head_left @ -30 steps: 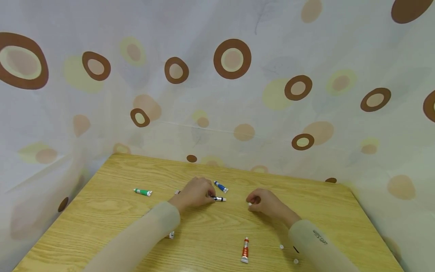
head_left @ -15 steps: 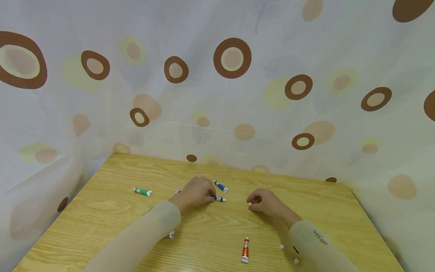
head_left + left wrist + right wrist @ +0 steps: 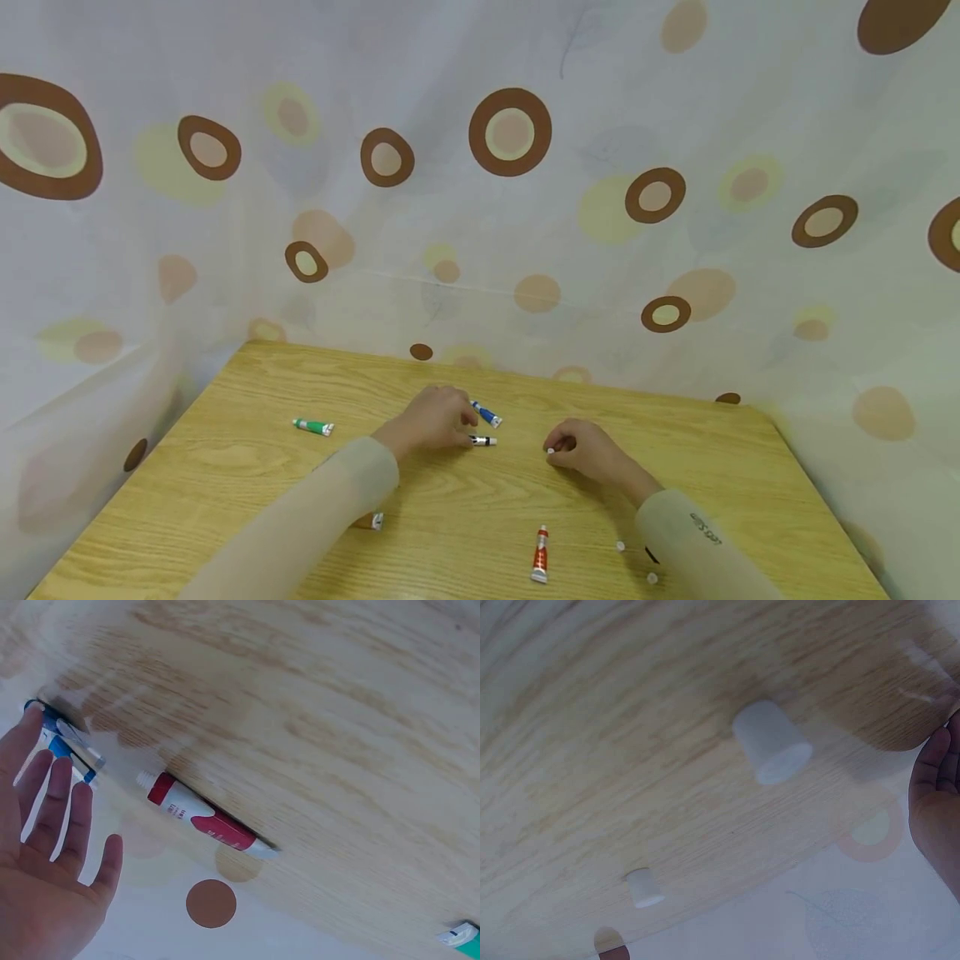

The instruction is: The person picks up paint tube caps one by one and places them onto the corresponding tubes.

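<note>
In the head view my left hand (image 3: 437,418) is at the middle of the table, thumb and index finger spread at the near end of a dark-banded paint tube (image 3: 483,441). Its fingers look extended in the left wrist view, with the dark blue tube (image 3: 64,727) by one fingertip. Just behind lies a blue paint tube (image 3: 487,414). Beside the hand, a crimson paint tube (image 3: 206,817) with a bare white nozzle rests on the wood; the hand hides it in the head view. My right hand (image 3: 592,450) pinches a small white cap (image 3: 551,451) between thumb and fingers.
A green paint tube (image 3: 312,427) lies at the left, and a red one (image 3: 541,554) nearer the front. A brownish tube (image 3: 369,522) is partly under the left sleeve. Two white caps (image 3: 620,546) (image 3: 643,888) stand by the right forearm. Patterned curtain (image 3: 480,217) surrounds the wooden table.
The left thumb and index finger have parted from the dark-banded tube, which has rolled slightly and shows another side. The right hand stays in place with the cap.
</note>
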`<state>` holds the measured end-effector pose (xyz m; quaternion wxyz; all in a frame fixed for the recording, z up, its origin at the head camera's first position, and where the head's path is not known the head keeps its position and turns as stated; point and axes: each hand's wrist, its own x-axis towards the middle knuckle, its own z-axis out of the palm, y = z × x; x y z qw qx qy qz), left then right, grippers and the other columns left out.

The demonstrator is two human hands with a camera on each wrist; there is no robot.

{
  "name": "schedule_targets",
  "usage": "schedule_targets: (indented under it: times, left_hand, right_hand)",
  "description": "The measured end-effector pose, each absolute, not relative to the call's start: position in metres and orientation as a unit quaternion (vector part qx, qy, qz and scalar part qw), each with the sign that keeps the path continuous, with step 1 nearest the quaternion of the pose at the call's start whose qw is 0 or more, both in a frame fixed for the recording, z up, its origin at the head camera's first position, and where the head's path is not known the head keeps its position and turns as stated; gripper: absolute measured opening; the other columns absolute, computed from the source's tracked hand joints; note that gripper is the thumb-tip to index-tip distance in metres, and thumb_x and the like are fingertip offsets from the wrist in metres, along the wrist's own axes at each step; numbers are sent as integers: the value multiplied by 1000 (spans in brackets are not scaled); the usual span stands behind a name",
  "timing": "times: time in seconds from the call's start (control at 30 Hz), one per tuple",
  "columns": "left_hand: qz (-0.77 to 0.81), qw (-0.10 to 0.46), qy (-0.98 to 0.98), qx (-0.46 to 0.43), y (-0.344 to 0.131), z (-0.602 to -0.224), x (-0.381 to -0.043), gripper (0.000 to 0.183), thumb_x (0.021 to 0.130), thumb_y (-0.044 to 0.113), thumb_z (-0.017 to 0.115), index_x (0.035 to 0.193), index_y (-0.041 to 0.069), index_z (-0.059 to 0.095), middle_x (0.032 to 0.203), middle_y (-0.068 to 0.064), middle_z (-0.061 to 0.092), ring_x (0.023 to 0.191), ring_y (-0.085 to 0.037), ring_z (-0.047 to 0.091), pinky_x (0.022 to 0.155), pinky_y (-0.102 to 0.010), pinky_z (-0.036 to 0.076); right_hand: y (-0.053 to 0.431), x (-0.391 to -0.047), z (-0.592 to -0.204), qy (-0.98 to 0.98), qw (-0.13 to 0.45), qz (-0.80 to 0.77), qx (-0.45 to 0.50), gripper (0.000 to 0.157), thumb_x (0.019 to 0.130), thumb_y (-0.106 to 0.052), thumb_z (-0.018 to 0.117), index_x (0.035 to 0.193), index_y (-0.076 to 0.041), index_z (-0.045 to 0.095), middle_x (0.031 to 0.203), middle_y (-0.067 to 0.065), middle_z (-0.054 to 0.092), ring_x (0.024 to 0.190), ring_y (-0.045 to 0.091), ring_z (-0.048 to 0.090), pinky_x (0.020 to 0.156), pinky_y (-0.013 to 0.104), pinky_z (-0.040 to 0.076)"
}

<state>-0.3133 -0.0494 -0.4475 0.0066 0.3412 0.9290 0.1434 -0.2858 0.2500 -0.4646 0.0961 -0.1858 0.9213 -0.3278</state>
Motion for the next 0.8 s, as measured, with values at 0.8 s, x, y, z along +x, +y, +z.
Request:
schedule_targets:
  times: [0.8]
  left_hand:
    - [122, 33, 930, 345, -47, -445, -315, 21, 85, 33, 85, 102, 21, 82, 102, 5, 75, 101, -17, 67, 98, -45, 49]
  right_hand:
    - [251, -285, -462, 918, 104, -333, -188, 8, 94, -12, 74, 100, -8, 74, 98, 5, 68, 83, 11, 58, 71, 23, 50]
